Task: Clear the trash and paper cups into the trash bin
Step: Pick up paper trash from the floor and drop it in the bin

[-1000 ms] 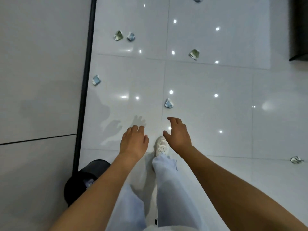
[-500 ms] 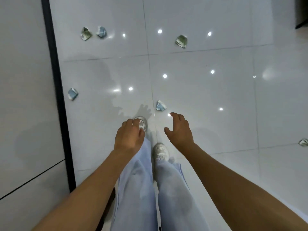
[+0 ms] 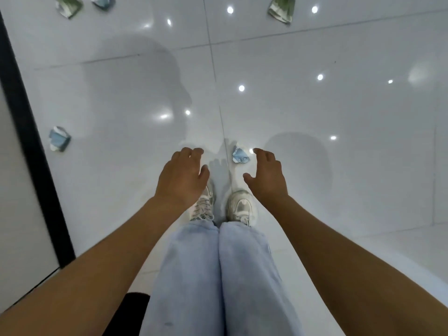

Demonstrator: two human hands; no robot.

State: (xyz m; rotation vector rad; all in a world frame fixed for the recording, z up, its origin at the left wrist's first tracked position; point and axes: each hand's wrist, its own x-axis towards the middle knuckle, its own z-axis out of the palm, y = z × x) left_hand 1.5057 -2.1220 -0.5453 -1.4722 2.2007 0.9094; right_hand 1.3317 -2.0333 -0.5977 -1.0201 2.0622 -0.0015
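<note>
Now stepped forward since a second ago, feet together, nearest crushed blue cup [image 3: 239, 155] closer. Left hand [image 3: 181, 177] and right hand [image 3: 266, 175] both hover over white floor [image 3: 339, 166], fingers loosely spread, holding nothing. Cup lies on floor just beside right fingers [image 3: 263, 154]. More crushed cups lie farther off: blue [image 3: 59, 138], green [image 3: 281, 8].

Both hands reach forward over the glossy white floor [image 3: 315, 166], fingers relaxed and holding nothing. The right hand [image 3: 268, 177] hangs just beside a crushed blue cup [image 3: 239, 155] lying ahead of the shoes [image 3: 240, 207]; the left hand [image 3: 183, 177] is over the left shoe. Another blue cup [image 3: 59, 138] lies near the black strip [image 3: 31, 141] at the left. Three more crushed cups [image 3: 281, 9] lie at the top edge.
</note>
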